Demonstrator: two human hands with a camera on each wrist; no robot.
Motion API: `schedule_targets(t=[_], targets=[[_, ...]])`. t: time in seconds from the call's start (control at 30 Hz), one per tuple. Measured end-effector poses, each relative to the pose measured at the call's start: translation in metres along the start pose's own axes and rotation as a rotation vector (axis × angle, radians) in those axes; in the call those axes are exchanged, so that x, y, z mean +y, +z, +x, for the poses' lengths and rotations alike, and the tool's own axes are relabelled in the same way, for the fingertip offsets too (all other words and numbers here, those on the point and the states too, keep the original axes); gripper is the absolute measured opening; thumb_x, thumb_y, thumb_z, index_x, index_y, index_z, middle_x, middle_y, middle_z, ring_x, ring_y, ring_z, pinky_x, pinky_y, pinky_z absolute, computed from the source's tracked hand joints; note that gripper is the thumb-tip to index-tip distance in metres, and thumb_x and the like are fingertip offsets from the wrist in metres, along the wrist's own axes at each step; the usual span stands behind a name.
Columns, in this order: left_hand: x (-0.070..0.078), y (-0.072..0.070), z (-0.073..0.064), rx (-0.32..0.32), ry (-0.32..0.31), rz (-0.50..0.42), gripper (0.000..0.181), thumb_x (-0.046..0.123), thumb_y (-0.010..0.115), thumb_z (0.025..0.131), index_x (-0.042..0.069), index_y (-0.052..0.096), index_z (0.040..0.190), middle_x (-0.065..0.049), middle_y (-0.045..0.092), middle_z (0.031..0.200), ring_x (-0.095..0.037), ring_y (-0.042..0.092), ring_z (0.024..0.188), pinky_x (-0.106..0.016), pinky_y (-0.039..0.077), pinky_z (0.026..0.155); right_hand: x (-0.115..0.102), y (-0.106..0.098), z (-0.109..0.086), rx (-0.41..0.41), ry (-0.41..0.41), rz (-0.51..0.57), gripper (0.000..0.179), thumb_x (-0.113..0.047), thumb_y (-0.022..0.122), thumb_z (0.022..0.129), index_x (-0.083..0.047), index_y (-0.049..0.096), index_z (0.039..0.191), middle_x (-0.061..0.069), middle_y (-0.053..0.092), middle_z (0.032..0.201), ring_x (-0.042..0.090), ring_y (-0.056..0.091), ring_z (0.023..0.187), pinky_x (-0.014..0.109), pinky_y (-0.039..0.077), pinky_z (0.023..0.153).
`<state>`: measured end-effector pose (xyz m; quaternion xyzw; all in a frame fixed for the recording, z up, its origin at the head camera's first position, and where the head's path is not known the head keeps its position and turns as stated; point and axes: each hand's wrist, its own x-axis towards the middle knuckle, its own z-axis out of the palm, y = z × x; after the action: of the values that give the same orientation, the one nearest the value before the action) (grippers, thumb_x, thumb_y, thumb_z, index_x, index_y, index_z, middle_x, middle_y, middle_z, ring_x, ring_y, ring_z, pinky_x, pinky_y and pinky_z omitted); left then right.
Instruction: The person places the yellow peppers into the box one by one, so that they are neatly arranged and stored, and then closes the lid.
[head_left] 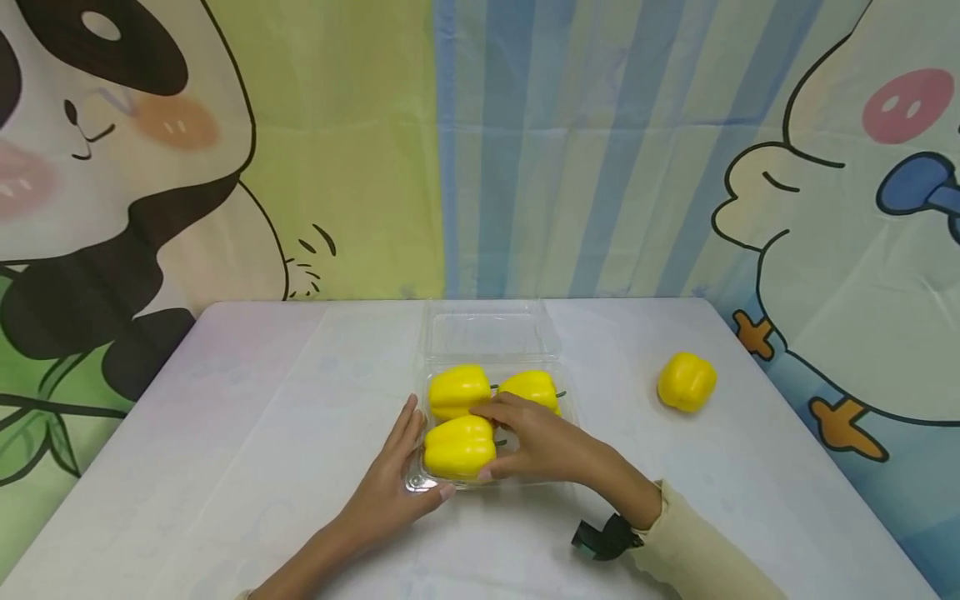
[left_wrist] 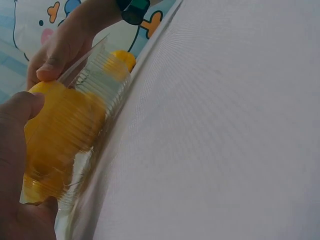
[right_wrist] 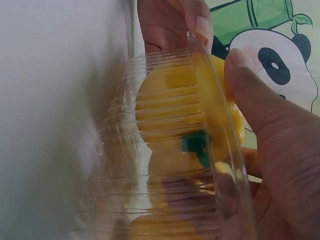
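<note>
A clear plastic clamshell box [head_left: 525, 479] sits on the table with its lid [head_left: 491, 332] folded back. Two yellow bell peppers lie in its far half, the left one [head_left: 457, 390] beside the right one [head_left: 529, 387]. In the near left part is a third yellow bell pepper [head_left: 457, 448], stem pointing right. My right hand [head_left: 551, 446] grips that near pepper from its right side, thumb in front and fingers behind. My left hand [head_left: 390, 492] rests against the box's near left corner, fingers straight along the side, thumb [head_left: 435, 498] at the front.
Another yellow bell pepper [head_left: 686, 382] stands on the white-covered table [head_left: 247, 433], to the right of the box. A dark band [head_left: 606, 537] hangs at the right wrist. Behind the table is a printed cloth [head_left: 360, 150].
</note>
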<state>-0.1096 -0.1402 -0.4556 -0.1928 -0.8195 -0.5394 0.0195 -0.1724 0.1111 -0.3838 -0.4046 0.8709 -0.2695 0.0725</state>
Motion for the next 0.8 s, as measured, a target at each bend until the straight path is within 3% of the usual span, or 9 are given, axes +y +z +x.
schedule_targets(t=[0.27, 0.57, 0.8], targets=[[0.0021, 0.0000, 0.0002, 0.006, 0.010, 0.013, 0.105, 0.040, 0.080, 0.080, 0.004, 0.016, 0.155, -0.002, -0.003, 0.163, -0.021, 0.017, 0.144, -0.033, 0.032, 0.108, -0.0020, -0.0011, -0.0016, -0.010, 0.058, 0.061, 0.076, -0.049, 0.076, 0.079, -0.007, 0.053, 0.138, -0.002, 0.062, 0.124, 0.010, 0.060, 0.104, 0.027, 0.053, 0.091], [0.0007, 0.0003, 0.0003, 0.005, 0.007, 0.020, 0.104, 0.042, 0.079, 0.080, 0.001, 0.018, 0.154, -0.002, -0.002, 0.163, -0.021, 0.017, 0.145, -0.033, 0.033, 0.108, -0.0016, 0.0000, -0.0019, 0.017, 0.050, -0.021, 0.070, -0.054, 0.070, 0.082, -0.012, 0.058, 0.136, -0.001, 0.058, 0.120, 0.015, 0.059, 0.101, 0.027, 0.053, 0.088], [0.0010, -0.0010, 0.0014, 0.008, 0.008, 0.011, 0.105, 0.039, 0.080, 0.081, -0.001, 0.016, 0.153, -0.003, -0.004, 0.163, -0.024, 0.018, 0.144, -0.033, 0.036, 0.106, 0.0013, 0.0036, -0.0011, 0.033, 0.038, 0.089, 0.064, -0.039, 0.074, 0.082, -0.004, 0.057, 0.134, 0.005, 0.063, 0.120, 0.016, 0.065, 0.100, 0.023, 0.055, 0.085]])
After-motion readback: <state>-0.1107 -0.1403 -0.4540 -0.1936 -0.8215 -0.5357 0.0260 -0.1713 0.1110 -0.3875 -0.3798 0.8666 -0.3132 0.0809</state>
